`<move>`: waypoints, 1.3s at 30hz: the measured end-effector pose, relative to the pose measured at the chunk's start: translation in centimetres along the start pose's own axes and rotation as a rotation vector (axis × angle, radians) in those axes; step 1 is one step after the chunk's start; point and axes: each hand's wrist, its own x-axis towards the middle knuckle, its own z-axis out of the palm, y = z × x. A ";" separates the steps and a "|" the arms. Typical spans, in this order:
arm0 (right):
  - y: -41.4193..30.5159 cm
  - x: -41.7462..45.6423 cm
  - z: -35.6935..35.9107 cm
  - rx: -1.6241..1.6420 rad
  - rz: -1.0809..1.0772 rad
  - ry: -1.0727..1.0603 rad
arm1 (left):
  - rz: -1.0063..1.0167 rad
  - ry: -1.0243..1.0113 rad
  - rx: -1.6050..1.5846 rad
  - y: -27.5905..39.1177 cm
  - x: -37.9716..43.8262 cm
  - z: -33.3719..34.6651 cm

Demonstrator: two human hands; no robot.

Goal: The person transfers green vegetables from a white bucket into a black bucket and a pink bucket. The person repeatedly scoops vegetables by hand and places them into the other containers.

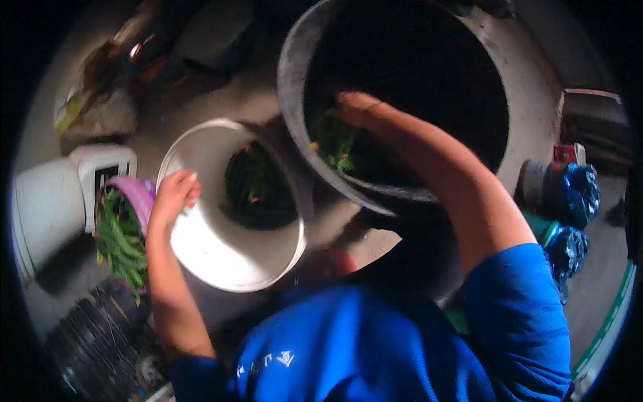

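A white bucket [201, 251] stands before me, tilted in view, with small green cucumbers [258, 188] at its bottom. My left hand [181, 191] is at its left rim, fingers curled; whether it grips the rim is unclear. To the right is a large dark drum [291, 75] with a pale inner wall. Inside its left part, my right hand [354, 105] reaches over green produce [344, 161], some with yellow tips. Shadow and blur hide its fingertips. Beside my left forearm, a pink-rimmed container [133, 196] holds a heap of long green cucumbers [120, 241].
Another white bucket [47, 206] lies at the far left beside a white plastic container [128, 156]. Below them is a dark, shiny plastic sheet or bag [100, 331]. Blue plastic-covered items [580, 196] stand at the right. A pale basin [216, 32] sits in shadow at the back.
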 end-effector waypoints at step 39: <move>-16.8 -26.9 4.4 1.063 -0.111 0.066 | 0.251 0.203 -0.336 -3.8 -9.5 -4.9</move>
